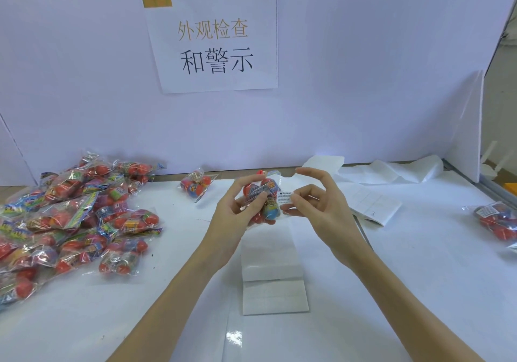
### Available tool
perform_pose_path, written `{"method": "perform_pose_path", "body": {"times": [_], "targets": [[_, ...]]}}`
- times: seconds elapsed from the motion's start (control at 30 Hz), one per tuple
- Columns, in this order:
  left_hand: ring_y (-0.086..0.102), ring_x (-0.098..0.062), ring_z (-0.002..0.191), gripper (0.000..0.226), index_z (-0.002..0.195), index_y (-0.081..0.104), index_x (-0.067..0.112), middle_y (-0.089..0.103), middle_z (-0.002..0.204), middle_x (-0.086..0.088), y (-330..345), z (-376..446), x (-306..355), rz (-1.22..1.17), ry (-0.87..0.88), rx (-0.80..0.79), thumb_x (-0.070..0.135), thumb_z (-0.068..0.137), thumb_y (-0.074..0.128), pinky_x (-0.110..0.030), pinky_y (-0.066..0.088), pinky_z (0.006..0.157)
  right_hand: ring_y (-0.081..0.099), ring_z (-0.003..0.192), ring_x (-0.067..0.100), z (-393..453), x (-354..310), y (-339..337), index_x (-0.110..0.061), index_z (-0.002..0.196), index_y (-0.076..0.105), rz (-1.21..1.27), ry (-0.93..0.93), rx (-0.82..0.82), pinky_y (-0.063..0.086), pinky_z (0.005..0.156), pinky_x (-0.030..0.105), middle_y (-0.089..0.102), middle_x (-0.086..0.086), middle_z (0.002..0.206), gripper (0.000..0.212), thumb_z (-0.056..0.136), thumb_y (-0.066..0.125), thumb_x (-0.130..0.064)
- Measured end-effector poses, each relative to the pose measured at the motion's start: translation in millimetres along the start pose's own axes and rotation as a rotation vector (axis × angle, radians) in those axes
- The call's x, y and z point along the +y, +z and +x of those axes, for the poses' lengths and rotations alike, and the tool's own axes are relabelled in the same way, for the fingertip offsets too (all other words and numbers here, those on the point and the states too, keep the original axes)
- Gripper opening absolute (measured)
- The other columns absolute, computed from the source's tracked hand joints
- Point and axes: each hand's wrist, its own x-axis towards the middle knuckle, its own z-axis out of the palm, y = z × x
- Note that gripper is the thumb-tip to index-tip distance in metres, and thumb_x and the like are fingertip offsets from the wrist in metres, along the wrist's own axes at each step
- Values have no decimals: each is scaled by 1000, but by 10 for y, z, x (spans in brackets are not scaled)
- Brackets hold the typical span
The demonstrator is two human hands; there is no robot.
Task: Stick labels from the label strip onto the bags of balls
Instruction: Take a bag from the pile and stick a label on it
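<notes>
A small white warning label [285,197], printed with a black triangle and the word WARNING above lines too fine to read, sits at the right edge of a clear plastic bag of red and blue balls [261,201] held up above the white table [391,277]. The left hand [235,210] grips the bag from the left and below, fingers curled round it, likely to keep the film taut and facing up. The right hand [313,202] pinches the label with thumb and a finger, the other fingers lifted clear, probably so they do not snag the glue. I judge the label is being laid on, not yet smoothed. Below the hands lies the folded white label strip [272,272]; another strip [375,205] lies to the right. A heap of similar bags [70,216] waits at the left, one lone bag [197,184] lies behind, another bag [498,219] far right, which seems already labelled. A paper sign [215,40] on the wall reads 外观检查 和警示
</notes>
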Motion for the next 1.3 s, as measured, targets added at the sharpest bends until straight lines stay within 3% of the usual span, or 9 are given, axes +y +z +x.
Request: {"method": "perform_pose_path", "body": {"times": [0.23, 0.4, 0.57, 0.8, 0.97, 1.07, 1.17, 1.23, 1.3], "targets": [[70, -33, 109, 60, 142, 57, 26, 66, 133, -21, -89, 44, -38, -138, -111, -131, -8, 92, 60, -36, 59, 90, 79, 88, 28, 15, -43, -43, -23, 129, 56, -71, 25, 7, 63, 83, 31, 65, 23, 92, 40, 99, 63, 3], [69, -31, 109, 79, 142, 55, 29, 64, 136, -17, -69, 30, -24, -78, -95, -150, -10, 74, 58, -44, 54, 101, 74, 88, 18, 7, 26, -40, -29, 131, 55, -233, 15, -69, 59, 86, 28, 71, -1, 81, 43, 97, 70, -6], [68, -30, 112, 83, 145, 51, 28, 60, 139, -19, -59, 2, -21, 3, -56, -185, -19, 77, 50, -40, 56, 102, 69, 80, 6, -1, 80, -10, -26, 131, 55, -270, -2, -50, 55, 82, 20, 71, -6, 77, 43, 97, 70, -5], [70, -22, 104, 51, 139, 55, 37, 69, 130, -4, -28, -18, -20, 92, 9, -127, 11, 98, 69, -34, 56, 90, 69, 82, 10, 10, 125, -9, -27, 131, 55, -275, -18, -50, 56, 82, 20, 71, -6, 78, 43, 96, 70, -5], [73, -15, 95, 49, 133, 58, 40, 71, 123, 4, -9, -11, -58, 172, 54, -33, 8, 98, 70, -20, 54, 74, 71, 90, 12, 25, 162, -27, -34, 127, 54, -346, -54, -27, 58, 82, 23, 74, -8, 86, 42, 97, 70, -8], [73, -17, 95, 51, 133, 58, 43, 67, 128, -1, -33, 11, -49, 158, 50, -22, 6, 98, 70, -22, 54, 75, 70, 97, 10, 42, 193, -31, -33, 126, 55, -419, -117, 109, 59, 79, 24, 67, -6, 108, 35, 99, 68, -15], [73, -23, 105, 54, 136, 55, 43, 69, 130, -2, -39, 18, -50, 118, 64, -42, 8, 97, 71, -24, 56, 79, 76, 86, 15, 65, 153, -24, -26, 122, 63, -224, 78, 108, 63, 75, 30, 72, 3, 103, 25, 100, 70, -33], [73, -24, 107, 54, 141, 52, 40, 70, 129, -3, -15, 12, -53, 96, 79, -86, 13, 98, 71, -27, 58, 82, 78, 79, 24, 54, 139, -11, -18, 117, 67, -150, 218, -18, 64, 71, 33, 77, 10, 94, 41, 92, 70, -51], [72, -21, 100, 56, 144, 49, 40, 72, 126, -3, 7, 7, -60, 140, 98, -123, 21, 98, 73, -30, 60, 78, 77, 72, 29, 22, 155, 15, -13, 114, 68, -174, 242, -117, 62, 66, 32, 78, 12, 83, 45, 90, 73, -51]]}}
